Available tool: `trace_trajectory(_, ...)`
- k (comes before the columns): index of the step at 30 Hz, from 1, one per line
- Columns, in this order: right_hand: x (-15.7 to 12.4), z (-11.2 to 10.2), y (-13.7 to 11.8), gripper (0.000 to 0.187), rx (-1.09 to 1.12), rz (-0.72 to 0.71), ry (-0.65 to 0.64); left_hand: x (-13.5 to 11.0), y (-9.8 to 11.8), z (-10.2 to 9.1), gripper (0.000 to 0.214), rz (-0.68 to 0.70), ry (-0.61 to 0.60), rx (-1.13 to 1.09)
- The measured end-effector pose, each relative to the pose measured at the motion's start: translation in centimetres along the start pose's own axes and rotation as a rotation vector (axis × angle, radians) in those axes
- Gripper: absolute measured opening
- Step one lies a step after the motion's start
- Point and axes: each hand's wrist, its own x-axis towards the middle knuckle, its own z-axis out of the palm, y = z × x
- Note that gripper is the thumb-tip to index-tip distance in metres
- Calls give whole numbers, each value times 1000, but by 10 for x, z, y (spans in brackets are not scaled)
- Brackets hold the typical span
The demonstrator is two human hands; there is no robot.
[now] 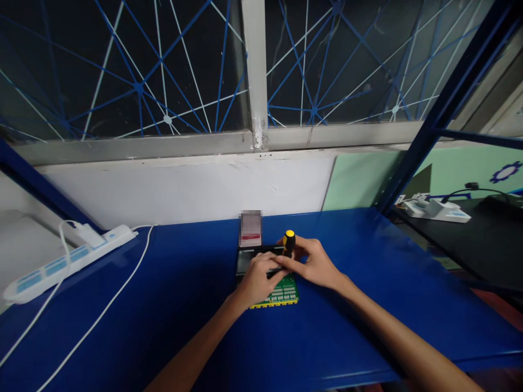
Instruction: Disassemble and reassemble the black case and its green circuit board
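Note:
A screwdriver (289, 243) with a black and yellow handle stands nearly upright in my right hand (316, 263), whose fingers are closed around its lower part. The screwdriver's tip is hidden behind my fingers. My left hand (258, 276) is just left of it, its fingers bunched toward the tip; what they pinch, if anything, I cannot make out. Beneath both hands lies a dark, flat case (244, 262), partly covered. On the near side of the case a green circuit board (281, 294) with a yellow toothed edge shows under my left hand.
Behind the case is a small blurred card or box (250, 230). A white power strip (69, 263) with a trailing white cable (122, 288) lies on the left of the blue table (196, 337). Blue frame posts rise at both sides. Another power strip (437, 210) sits on a dark surface at right.

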Motion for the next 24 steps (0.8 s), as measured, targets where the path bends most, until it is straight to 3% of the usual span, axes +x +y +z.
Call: trace_trajectory(24,1,-2,2,33,26,2,-10,-3,-4,1,12,20,-25,3)
